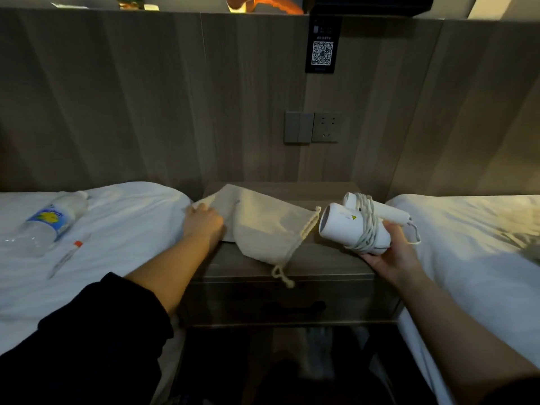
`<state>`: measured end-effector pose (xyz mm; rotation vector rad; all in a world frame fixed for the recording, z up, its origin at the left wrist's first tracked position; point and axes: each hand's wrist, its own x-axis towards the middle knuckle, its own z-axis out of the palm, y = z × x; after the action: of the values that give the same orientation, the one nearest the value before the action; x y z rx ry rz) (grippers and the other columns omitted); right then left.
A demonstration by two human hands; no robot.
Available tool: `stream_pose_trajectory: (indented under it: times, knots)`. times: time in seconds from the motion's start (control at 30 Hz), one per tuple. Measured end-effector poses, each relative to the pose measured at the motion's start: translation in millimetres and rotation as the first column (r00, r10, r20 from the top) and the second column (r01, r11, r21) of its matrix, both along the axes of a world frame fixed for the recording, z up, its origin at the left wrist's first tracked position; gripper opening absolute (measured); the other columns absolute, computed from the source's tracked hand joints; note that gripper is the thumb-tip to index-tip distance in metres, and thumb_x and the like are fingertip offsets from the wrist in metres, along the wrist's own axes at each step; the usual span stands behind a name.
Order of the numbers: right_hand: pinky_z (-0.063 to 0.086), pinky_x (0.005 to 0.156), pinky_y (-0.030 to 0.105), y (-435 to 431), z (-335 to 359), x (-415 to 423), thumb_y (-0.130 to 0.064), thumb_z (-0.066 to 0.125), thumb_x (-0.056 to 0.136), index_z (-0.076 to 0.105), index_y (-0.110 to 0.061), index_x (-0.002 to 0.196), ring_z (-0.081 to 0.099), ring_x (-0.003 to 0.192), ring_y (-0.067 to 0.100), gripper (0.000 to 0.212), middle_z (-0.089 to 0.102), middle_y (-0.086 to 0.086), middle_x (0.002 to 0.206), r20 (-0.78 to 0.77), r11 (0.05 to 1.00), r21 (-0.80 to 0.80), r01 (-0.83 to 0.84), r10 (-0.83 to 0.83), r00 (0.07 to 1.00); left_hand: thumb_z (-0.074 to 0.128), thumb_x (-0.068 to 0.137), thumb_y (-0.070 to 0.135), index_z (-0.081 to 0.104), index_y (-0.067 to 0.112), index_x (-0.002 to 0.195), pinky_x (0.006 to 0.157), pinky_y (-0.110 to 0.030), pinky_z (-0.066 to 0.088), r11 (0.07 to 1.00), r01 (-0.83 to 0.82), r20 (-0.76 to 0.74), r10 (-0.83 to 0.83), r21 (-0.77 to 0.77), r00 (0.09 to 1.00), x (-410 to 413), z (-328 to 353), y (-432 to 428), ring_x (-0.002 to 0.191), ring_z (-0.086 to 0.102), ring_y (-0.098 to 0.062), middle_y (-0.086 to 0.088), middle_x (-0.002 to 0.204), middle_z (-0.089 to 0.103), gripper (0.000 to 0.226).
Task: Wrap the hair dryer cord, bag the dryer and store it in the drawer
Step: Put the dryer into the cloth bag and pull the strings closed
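A white hair dryer [342, 223] with its white cord [368, 220] wound around the body rests in my right hand [390, 252], held above the right side of the wooden nightstand [330, 258]. A cream drawstring bag [263, 226] lies flat on the nightstand top, its mouth and rope ties pointing toward the dryer. My left hand [204, 222] grips the bag's far left corner. The drawer [292, 305] under the top is closed, a dark handle slot on its front.
White beds flank the nightstand on the left [117, 229] and right [473, 229]. A plastic water bottle [49, 223] and a pen [68, 255] lie on the left bed. A wall socket [325, 127] and a QR sign [322, 52] sit on the wooden headboard wall.
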<state>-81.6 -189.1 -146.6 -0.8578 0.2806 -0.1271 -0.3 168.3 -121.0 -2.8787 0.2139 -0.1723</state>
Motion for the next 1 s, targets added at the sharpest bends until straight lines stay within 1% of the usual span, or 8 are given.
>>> stream_pose_trajectory:
  times: [0.1,0.27,0.4,0.53,0.67,0.83,0.9,1.0]
  knots:
    - [0.045,0.096,0.059,1,-1,0,-0.034,0.059,0.082,0.045,-0.025,0.134,0.057,0.118,0.031,0.054,0.058,0.010,0.133,-0.017,0.997,-0.060,0.038,-0.039,0.999,0.046,0.090,0.025,0.053,0.012,0.124,0.105,-0.042,0.029,0.982,-0.162,-0.058,0.156,-0.100,0.986,-3,9,-15,0.123,0.039,-0.029,-0.012,0.132,0.046,0.037]
    - [0.048,0.093,0.053,5,-1,-3,-0.028,0.052,0.090,0.048,-0.025,0.129,0.058,0.114,0.029,0.040,0.061,0.010,0.124,-0.006,0.996,-0.083,0.031,-0.031,0.999,0.043,0.092,0.036,0.058,0.018,0.115,0.092,-0.038,0.042,0.907,0.146,0.065,-0.131,-0.396,0.989,-19,15,-78,0.112,0.044,-0.025,-0.006,0.121,0.052,0.033]
    - [0.044,0.098,0.055,5,-2,-5,-0.029,0.052,0.089,0.047,-0.023,0.130,0.057,0.117,0.031,0.041,0.059,0.012,0.129,0.001,0.998,-0.063,0.033,-0.033,0.999,0.053,0.086,0.046,0.056,0.016,0.114,0.082,-0.036,0.046,0.937,0.089,-0.197,-0.163,-0.338,0.967,-31,7,-113,0.104,0.054,-0.027,-0.008,0.116,0.056,0.041]
    - [0.042,0.100,0.057,3,-3,-5,-0.028,0.052,0.089,0.047,-0.022,0.131,0.057,0.117,0.031,0.042,0.059,0.012,0.129,0.003,0.999,-0.033,0.022,-0.022,1.000,0.057,0.087,0.036,0.061,0.012,0.109,0.083,-0.034,0.046,0.923,-0.018,-0.251,-0.086,-0.386,0.964,-29,-1,-117,0.102,0.057,-0.027,-0.011,0.113,0.060,0.033]
    - [0.049,0.091,0.051,4,0,-9,-0.027,0.049,0.092,0.049,-0.023,0.124,0.060,0.109,0.027,0.033,0.064,0.009,0.116,0.012,0.999,-0.045,-0.008,0.009,1.000,0.069,0.079,0.037,0.066,0.008,0.103,0.087,-0.035,0.049,0.809,-0.205,-0.368,-0.015,-0.550,0.930,-26,0,-112,0.099,0.060,-0.025,-0.010,0.106,0.067,0.038]
    - [0.051,0.089,0.055,7,0,-13,-0.031,0.049,0.092,0.045,-0.021,0.129,0.059,0.112,0.030,0.038,0.062,0.011,0.121,0.000,1.000,0.002,-0.015,0.015,1.000,0.068,0.080,0.036,0.069,0.004,0.091,0.088,-0.036,0.048,0.626,-0.310,-0.416,-0.025,-0.716,0.909,-29,3,-116,0.093,0.062,-0.025,-0.012,0.097,0.069,0.034]
    - [0.054,0.083,0.053,9,0,-16,-0.032,0.047,0.093,0.045,-0.021,0.127,0.060,0.109,0.030,0.036,0.063,0.011,0.119,0.009,0.999,0.031,-0.038,0.038,0.999,0.065,0.082,0.036,0.067,0.008,0.084,0.084,-0.033,0.048,0.528,-0.316,-0.400,-0.048,-0.788,0.915,-32,7,-119,0.086,0.060,-0.024,-0.011,0.089,0.066,0.028]
    - [0.058,0.074,0.047,12,3,-21,-0.031,0.045,0.092,0.051,-0.018,0.126,0.063,0.105,0.027,0.037,0.066,0.011,0.115,0.014,0.992,-0.052,-0.118,0.119,0.993,0.059,0.087,0.038,0.068,0.004,0.093,0.081,-0.033,0.047,0.423,-0.288,-0.367,-0.116,-0.859,0.923,-35,17,-125,0.087,0.061,-0.026,-0.014,0.089,0.067,0.035]
